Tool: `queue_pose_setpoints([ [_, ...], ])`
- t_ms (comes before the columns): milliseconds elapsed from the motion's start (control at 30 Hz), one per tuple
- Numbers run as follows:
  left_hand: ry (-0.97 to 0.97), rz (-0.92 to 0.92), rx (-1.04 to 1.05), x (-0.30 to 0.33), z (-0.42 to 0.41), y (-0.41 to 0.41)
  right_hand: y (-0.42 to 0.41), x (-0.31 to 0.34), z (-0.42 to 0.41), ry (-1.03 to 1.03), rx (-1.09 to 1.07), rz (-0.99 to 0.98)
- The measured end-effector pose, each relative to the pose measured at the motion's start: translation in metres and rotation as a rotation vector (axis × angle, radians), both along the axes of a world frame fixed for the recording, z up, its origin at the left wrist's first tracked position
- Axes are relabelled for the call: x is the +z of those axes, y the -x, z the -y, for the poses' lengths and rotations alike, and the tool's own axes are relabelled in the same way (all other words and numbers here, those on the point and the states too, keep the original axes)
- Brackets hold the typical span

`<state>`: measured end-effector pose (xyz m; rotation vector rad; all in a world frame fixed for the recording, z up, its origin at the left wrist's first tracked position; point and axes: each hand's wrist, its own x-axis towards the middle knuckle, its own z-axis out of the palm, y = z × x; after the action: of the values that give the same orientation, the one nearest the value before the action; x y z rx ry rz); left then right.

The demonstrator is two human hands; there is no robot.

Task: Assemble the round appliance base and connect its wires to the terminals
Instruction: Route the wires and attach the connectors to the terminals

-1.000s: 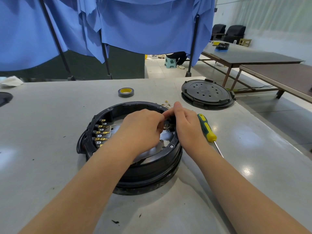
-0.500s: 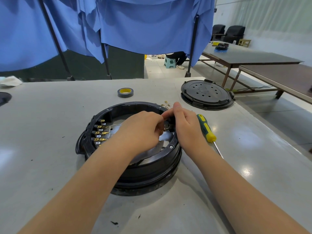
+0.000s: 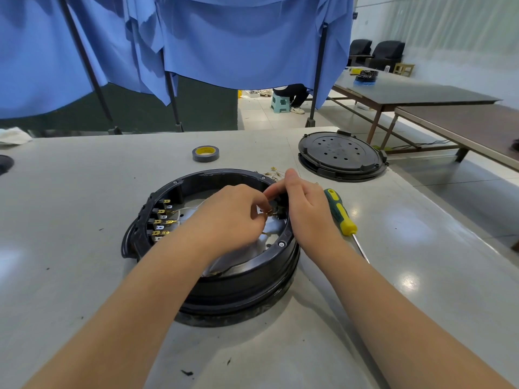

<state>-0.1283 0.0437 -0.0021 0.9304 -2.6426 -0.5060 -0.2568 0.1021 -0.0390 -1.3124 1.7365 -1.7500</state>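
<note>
Both forearms reached in from the near edge of the pale grey worktable [image 3: 70, 276], meeting over the round black plastic appliance base [image 3: 238, 287], which sat on the table directly in front of the person. Left hand [image 3: 233, 217] was inside the ring, fingers curled, pinching a small brass wire connector [image 3: 270, 211] at the right inner wall. Right hand [image 3: 306, 209] lay over the ring's right rim, fingers curled down at the same spot, thumb up; what it gripped was hidden, couldn't tell. Hands nearly touching at the fingertips.

Row of brass spade terminals [image 3: 163, 220] on the left inner wall, a thin white wire [image 3: 193, 209] running from them toward the left hand. Shiny metal plate [image 3: 269, 234] visible at the bottom of the base.

Green-and-yellow-handled screwdriver [image 3: 339, 211] lay on the table just right of the right hand, shaft pointing toward the near edge. Few loose brass connectors [image 3: 273, 171] just behind the base rim.

Further back: grey roll of tape with yellow core [image 3: 205, 153] lying flat, and a round black perforated cover plate [image 3: 341, 155] at the table's right far side, well apart from the base.

Beyond the table: blue fabric curtains [image 3: 238, 37] on dark poles, a person seated on a small green stool [image 3: 280, 102], long dark tables [image 3: 415, 91] to the right.
</note>
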Motion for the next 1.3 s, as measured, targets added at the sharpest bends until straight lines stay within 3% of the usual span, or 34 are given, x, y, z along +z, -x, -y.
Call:
queue_pose_setpoints([
  [1300,0.059,0.099,0.006,0.0032,-0.0026,0.0014,-0.0019,0.0025,-0.0017,-0.032,-0.025,-0.017],
])
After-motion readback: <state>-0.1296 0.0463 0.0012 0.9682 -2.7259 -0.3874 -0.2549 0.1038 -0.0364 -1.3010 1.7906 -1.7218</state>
